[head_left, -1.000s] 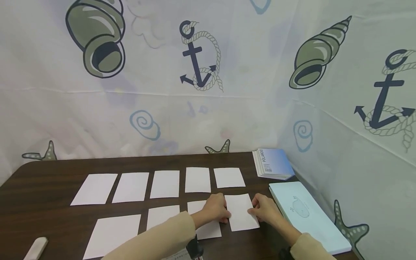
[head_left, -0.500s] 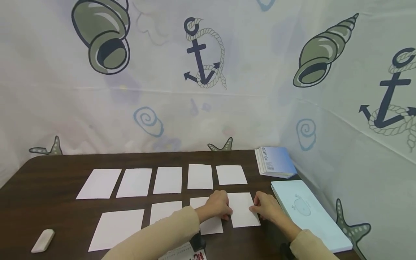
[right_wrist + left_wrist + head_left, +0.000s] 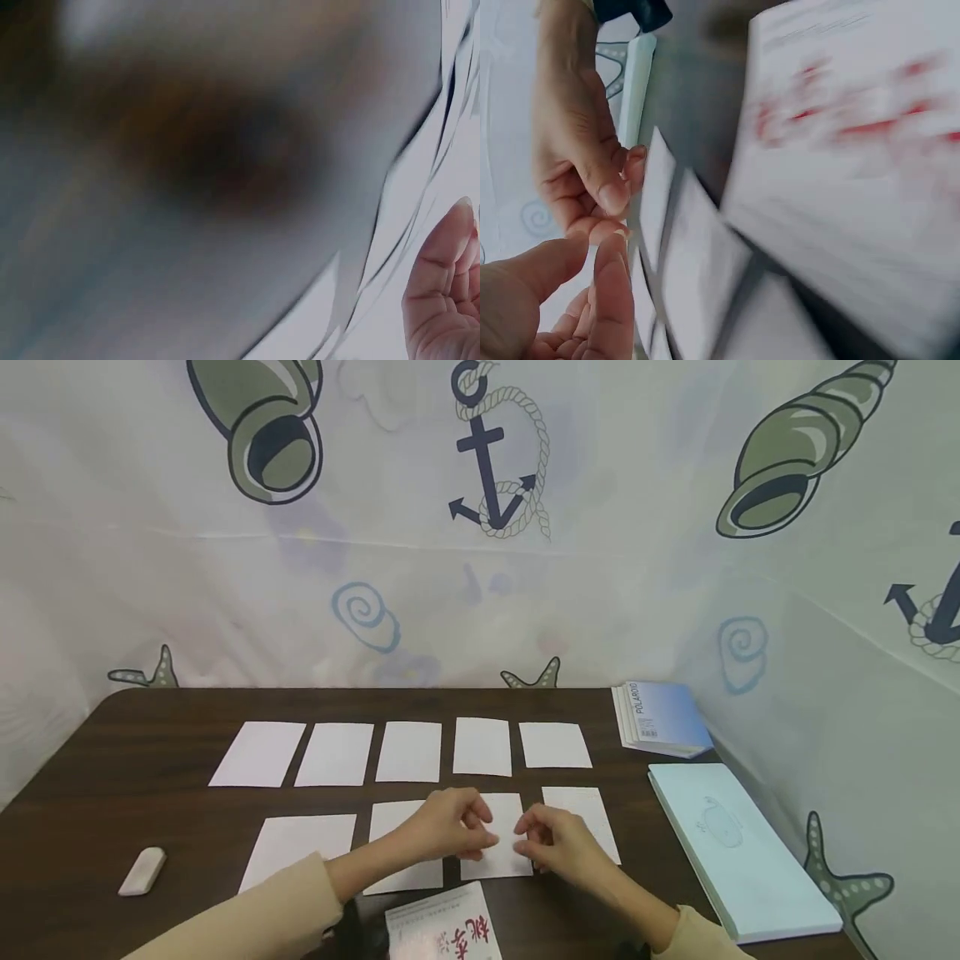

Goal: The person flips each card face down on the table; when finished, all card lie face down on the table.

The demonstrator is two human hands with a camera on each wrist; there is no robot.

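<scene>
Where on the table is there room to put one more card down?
Bare dark wood shows at the near left, around the white eraser and left of the front-row card. A bare strip also runs along the back edge of the table, behind the back row of cards. The middle is crowded where both hands meet.

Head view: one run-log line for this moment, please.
left hand | over near-row white card | right hand | same card | grip: unclear | table | eraser
</scene>
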